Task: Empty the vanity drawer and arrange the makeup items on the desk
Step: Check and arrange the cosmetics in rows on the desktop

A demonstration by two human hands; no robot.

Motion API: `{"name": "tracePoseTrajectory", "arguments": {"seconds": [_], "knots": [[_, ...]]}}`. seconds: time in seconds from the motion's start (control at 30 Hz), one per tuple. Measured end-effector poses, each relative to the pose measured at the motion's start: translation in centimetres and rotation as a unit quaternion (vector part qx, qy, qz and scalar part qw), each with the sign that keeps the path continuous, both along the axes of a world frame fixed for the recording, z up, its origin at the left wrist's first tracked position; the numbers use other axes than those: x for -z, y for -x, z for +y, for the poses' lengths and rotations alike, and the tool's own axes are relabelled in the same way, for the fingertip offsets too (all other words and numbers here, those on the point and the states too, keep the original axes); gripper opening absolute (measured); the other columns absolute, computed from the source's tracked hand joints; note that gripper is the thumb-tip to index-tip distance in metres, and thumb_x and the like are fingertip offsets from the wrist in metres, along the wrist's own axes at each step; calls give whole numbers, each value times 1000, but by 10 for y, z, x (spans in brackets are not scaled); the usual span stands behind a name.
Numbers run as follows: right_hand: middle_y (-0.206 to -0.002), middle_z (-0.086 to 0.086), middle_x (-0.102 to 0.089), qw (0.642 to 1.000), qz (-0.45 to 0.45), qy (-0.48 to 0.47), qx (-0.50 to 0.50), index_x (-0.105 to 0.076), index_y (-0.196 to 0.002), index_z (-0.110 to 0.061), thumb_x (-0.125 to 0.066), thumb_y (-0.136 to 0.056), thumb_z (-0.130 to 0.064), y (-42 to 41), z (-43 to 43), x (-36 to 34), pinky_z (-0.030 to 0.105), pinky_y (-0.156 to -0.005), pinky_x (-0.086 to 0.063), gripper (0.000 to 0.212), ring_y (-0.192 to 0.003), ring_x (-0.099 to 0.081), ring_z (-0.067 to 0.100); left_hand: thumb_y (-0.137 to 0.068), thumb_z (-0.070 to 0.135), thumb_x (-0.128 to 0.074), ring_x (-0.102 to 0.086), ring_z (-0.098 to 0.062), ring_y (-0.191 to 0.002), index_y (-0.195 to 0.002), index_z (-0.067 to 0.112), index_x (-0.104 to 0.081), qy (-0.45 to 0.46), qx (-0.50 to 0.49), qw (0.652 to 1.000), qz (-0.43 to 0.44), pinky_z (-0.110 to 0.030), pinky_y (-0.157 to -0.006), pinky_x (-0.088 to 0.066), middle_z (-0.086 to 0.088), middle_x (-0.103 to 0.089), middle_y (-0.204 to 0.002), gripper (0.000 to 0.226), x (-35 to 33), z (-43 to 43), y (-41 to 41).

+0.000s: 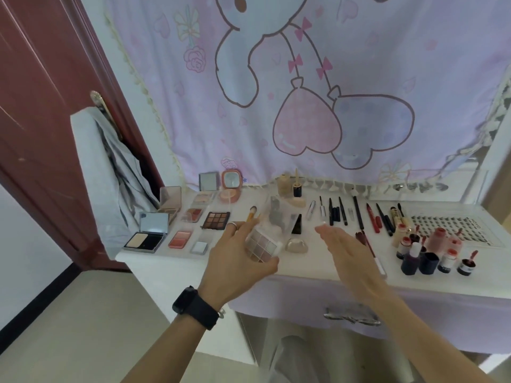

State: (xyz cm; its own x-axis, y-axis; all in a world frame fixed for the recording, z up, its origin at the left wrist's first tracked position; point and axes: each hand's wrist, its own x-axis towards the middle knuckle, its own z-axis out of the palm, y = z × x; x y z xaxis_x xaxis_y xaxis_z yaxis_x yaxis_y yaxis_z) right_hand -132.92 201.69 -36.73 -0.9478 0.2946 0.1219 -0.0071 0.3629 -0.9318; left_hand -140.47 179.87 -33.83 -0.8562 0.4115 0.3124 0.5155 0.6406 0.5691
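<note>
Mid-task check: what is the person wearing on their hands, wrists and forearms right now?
The left hand has a thin silver ring on one finger, and a black smartwatch with a black band sits on that wrist. The right hand shows no ring, watch or glove. Both forearms are bare, with no sleeves in view.

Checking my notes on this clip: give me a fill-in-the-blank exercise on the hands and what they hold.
The left hand holds the eyeshadow palette, its clear lid ___.
The right hand holds ___.
The black watch sits on the ___ wrist.
Missing: open; nothing; left.
</note>
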Motion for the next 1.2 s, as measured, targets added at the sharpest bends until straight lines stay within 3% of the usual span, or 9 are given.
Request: {"name": "tracePoseTrajectory", "arguments": {"seconds": [0.13, 0.23, 0.33, 0.4, 0.63, 0.77, 0.9, 1.03, 1.2], "knots": [[-157, -10, -36, 982, -58, -177, 31, -41, -150, -24, -41, -97, -64, 16, -4, 23, 36, -121, -25, 66, -144, -32, 11, -60, 55, -81, -65, 0, -96, -135, 39, -52, -94, -48, 994, -42, -28, -83, -58, 19, -55, -121, 83, -17, -32, 16], [-168, -4, 4, 937, -148, -316, 2, -7, -161, -14, -34, -92, -75, 31, -10, 37, 30, -118, 4, 95, -155, 4, 13, -59, 53, -83, -66, -7, -98, -134, 33, -52, -127, -93, 986, -52, -26, -84, -54, 16, -58, -120, 84, -25, -52, 33], [-167, 0, 19, 917, -163, -364, -14, 8, -159, -11, -29, -89, -80, 42, -17, 41, 29, -116, 9, 105, -153, 17, 13, -66, 45, -87, -64, -12, -105, -133, 32, -49, -127, -138, 980, -64, -32, -88, -52, 18, -58, -116, 78, -27, -69, 55], [-167, 2, 17, 909, -162, -385, -7, 6, -160, -11, -26, -88, -82, 49, -19, 43, 30, -119, 8, 106, -153, 16, 14, -67, 43, -87, -62, -13, -105, -132, 31, -47, -135, -159, 975, -77, -36, -87, -54, 23, -56, -110, 77, -30, -79, 70], [-169, 3, 8, 882, -188, -432, 8, -2, -161, -11, -8, -81, -86, 62, -15, 60, 34, -125, 4, 110, -154, 10, 15, -73, 35, -85, -57, -18, -108, -138, 17, -46, -141, -227, 959, -91, -29, -86, -44, 5, -57, -120, 77, -58, -113, 148], [-168, 1, 9, 874, -187, -448, 20, -1, -161, -12, 14, -67, -90, 67, -14, 65, 33, -124, 7, 123, -154, 11, 13, -75, 36, -84, -53, -16, -101, -141, 15, -46, -89, -253, 959, -86, -29, -83, -42, 6, -55, -117, 79, -71, -123, 203], [-168, 0, 7, 872, -186, -453, 32, -3, -161, -12, 33, -56, -88, 71, -13, 69, 31, -121, 11, 134, -153, 11, 11, -75, 39, -82, -53, -19, -100, -142, 17, -43, -41, -259, 961, -81, -33, -82, -46, -4, -57, -132, 81, -75, -121, 261], [-168, 1, -4, 867, -202, -455, 31, -12, -160, -11, 20, -66, -90, 72, -14, 68, 30, -121, 7, 127, -154, 2, 12, -77, 38, -78, -56, -25, -104, -144, 14, -39, -11, -266, 960, -86, -33, -78, -46, -10, -53, -134, 81, -64, -104, 305], [-149, 7, -52, 856, -223, -465, 46, -56, -140, -6, -19, -81, -90, 70, -13, 69, 36, -113, -28, 110, -139, -46, 23, -69, 39, -72, -58, -28, -103, -142, 14, -38, -20, -282, 954, -98, -41, -83, -55, -10, -45, -134, 84, -45, -87, 338]]}}
